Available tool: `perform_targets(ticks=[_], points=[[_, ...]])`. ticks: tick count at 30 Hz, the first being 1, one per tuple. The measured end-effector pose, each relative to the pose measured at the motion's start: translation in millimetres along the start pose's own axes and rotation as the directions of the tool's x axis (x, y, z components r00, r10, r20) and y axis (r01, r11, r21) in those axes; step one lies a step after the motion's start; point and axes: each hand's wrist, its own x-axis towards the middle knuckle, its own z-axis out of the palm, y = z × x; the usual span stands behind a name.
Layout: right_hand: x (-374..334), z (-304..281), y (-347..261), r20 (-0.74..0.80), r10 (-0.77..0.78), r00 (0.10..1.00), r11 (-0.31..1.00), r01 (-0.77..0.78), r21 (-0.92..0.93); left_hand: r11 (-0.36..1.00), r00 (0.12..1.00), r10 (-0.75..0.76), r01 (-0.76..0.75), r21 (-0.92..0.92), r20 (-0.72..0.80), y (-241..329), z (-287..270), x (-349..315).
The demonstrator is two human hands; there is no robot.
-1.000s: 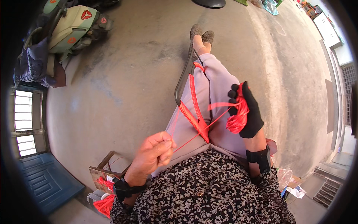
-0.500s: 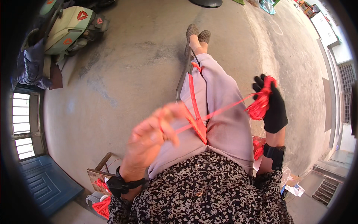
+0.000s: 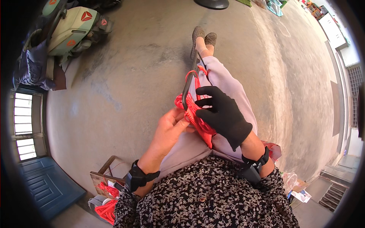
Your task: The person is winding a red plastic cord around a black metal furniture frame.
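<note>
A bundle of shiny red cord (image 3: 193,112) is bunched beside a black curved frame (image 3: 186,89) above my lap. My bare left hand (image 3: 169,127) is closed at the bundle's lower left, its fingertips on the red strands. From the right, my right hand (image 3: 226,116) in a black glove grips the bundle with bent fingers; its thumb lies over the cord. A red woven band (image 3: 206,137) runs down from the frame between my thighs, partly covered by the bundle. Another loop of red cord (image 3: 190,73) crosses the frame higher up.
A wooden stool (image 3: 99,178) with red cord on it stands at my lower left, near more red material (image 3: 105,212). A scooter (image 3: 74,30) is parked at the upper left. Red packaging (image 3: 272,150) and clear plastic (image 3: 289,178) lie by my right side.
My right hand has brought the cord bundle left to the black frame. My left hand has lowered to meet it, and the cord stretched between them is no longer taut.
</note>
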Motion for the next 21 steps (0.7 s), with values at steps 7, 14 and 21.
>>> perform_targets(ticks=[7,14,21], points=[[6,6,10,-0.081,-0.192,0.978,0.978,0.183,-0.101,0.910,0.990,-0.139,0.133,-0.393,0.014,-13,-6,7],[7,-13,-8,-0.343,-0.461,0.818,0.879,0.368,-0.305,0.796,0.947,0.161,-0.292,-0.530,-0.280,60,-78,-19],[12,21,-40,0.121,-0.677,0.726,0.490,0.567,-0.662,0.721,0.896,0.433,-0.411,-0.558,-0.101,122,-35,-74]])
